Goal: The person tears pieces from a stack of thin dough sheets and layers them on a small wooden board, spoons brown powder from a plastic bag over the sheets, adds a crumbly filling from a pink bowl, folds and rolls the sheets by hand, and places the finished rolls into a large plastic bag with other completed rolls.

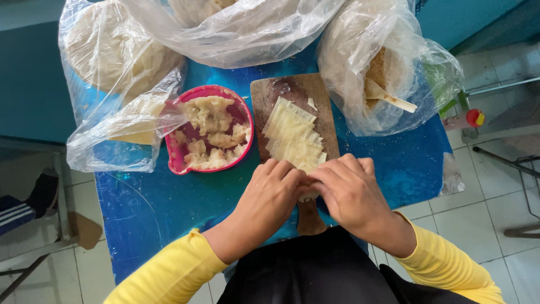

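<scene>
Down at the near end of the wooden cutting board (315, 101), both hands met over the last of the fanned pale dough squares (292, 135). The left hand (270, 194) and right hand (349, 188) were cupped together, fingertips pinched on one piece I could barely see. Those sheets looked thin, soft and light, likely to tear, best lifted by the edges. A pink bowl of mashed filling (209, 135) sat just left on the blue table (169, 208)

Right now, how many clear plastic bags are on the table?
3: left bag beside the pink bowl, top bag at the far edge, right bag holding a wooden spoon. Others may lie out of frame.
</scene>
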{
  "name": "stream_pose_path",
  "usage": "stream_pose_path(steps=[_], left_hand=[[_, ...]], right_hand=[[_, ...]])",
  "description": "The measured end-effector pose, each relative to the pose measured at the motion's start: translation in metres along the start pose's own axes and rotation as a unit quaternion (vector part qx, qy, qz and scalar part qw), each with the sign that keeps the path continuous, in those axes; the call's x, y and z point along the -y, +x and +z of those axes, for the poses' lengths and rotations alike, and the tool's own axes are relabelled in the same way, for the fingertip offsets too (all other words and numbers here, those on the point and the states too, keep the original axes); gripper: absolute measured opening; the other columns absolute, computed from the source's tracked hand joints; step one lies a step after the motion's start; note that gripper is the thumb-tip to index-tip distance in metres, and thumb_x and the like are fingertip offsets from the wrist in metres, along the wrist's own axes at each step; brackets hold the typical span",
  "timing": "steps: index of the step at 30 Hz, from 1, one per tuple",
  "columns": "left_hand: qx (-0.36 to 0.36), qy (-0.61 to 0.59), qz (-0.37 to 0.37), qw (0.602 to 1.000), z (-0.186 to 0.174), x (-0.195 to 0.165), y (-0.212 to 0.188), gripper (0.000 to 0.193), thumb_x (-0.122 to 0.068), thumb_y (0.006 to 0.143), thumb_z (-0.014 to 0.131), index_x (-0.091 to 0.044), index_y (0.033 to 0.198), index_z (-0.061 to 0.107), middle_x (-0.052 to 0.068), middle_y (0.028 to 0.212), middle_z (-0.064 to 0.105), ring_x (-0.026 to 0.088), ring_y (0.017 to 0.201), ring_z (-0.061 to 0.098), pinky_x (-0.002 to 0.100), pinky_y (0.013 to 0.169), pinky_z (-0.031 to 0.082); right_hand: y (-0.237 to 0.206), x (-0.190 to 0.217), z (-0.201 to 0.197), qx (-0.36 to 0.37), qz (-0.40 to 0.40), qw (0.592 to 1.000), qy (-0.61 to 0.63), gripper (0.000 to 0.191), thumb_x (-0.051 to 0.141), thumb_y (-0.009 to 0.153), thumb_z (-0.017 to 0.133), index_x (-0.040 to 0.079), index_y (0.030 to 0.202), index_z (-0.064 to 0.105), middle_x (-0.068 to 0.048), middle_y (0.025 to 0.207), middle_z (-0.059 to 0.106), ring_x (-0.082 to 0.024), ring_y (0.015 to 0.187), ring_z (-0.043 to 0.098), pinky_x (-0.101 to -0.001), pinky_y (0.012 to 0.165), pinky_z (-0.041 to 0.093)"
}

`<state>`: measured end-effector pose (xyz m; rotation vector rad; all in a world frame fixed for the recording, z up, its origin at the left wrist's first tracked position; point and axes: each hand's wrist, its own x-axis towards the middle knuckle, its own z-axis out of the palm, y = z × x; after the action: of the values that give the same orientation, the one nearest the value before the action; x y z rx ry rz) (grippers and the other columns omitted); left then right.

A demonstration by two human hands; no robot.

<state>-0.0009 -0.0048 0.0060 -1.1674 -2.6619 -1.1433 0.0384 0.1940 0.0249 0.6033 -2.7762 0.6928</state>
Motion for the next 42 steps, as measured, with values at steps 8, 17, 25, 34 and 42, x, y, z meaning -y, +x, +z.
stream_pose_path(steps=[8,17,25,34,42], left_hand=[[-0.001,0.056,0.011,0.998,-0.004,-0.001,0.000,0.024,-0.003,0.081,0.061,-0.010,0.105,0.063,0.007,0.097,0.060,0.029,0.092,0.056,0.041,0.082,0.045],[-0.014,0.074,0.041,0.996,-0.003,-0.002,0.002,0.019,-0.007,0.086,0.065,-0.007,0.105,0.062,0.007,0.099,0.058,0.029,0.092,0.055,0.041,0.084,0.046],[-0.014,0.089,0.018,0.996,0.002,0.003,-0.001,0.025,-0.004,0.082,0.062,-0.006,0.107,0.062,0.008,0.096,0.056,0.029,0.092,0.055,0.039,0.084,0.047],[-0.042,0.124,0.021,0.991,-0.003,0.003,-0.008,0.041,-0.006,0.079,0.062,-0.003,0.120,0.061,0.011,0.102,0.057,0.029,0.094,0.054,0.039,0.085,0.046],[-0.062,0.146,-0.017,0.987,-0.008,0.002,-0.017,0.040,-0.016,0.096,0.062,0.000,0.133,0.056,0.012,0.102,0.056,0.029,0.092,0.052,0.039,0.082,0.045]], right_hand=[[0.010,-0.009,0.002,0.015,0.075,0.997,0.019,0.008,0.017,0.082,0.077,0.018,0.090,0.073,0.002,0.085,0.067,-0.023,0.086,0.057,-0.0393,0.077,0.036],[0.010,-0.010,-0.001,0.007,0.037,0.999,0.034,0.011,0.012,0.085,0.073,0.016,0.095,0.072,0.002,0.090,0.068,-0.022,0.089,0.059,-0.0390,0.079,0.036],[0.011,-0.003,0.004,-0.024,0.019,0.999,-0.036,0.015,0.014,0.084,0.074,0.017,0.098,0.071,0.004,0.094,0.067,-0.021,0.091,0.059,-0.0401,0.083,0.035],[0.002,0.012,0.015,-0.062,-0.043,0.985,-0.154,0.033,0.004,0.082,0.064,0.012,0.113,0.073,0.003,0.110,0.069,-0.018,0.096,0.059,-0.0389,0.089,0.035],[0.004,0.025,0.024,-0.058,-0.016,0.974,-0.217,0.044,0.010,0.085,0.064,0.015,0.128,0.072,-0.003,0.134,0.065,-0.021,0.105,0.054,-0.0415,0.092,0.034]])
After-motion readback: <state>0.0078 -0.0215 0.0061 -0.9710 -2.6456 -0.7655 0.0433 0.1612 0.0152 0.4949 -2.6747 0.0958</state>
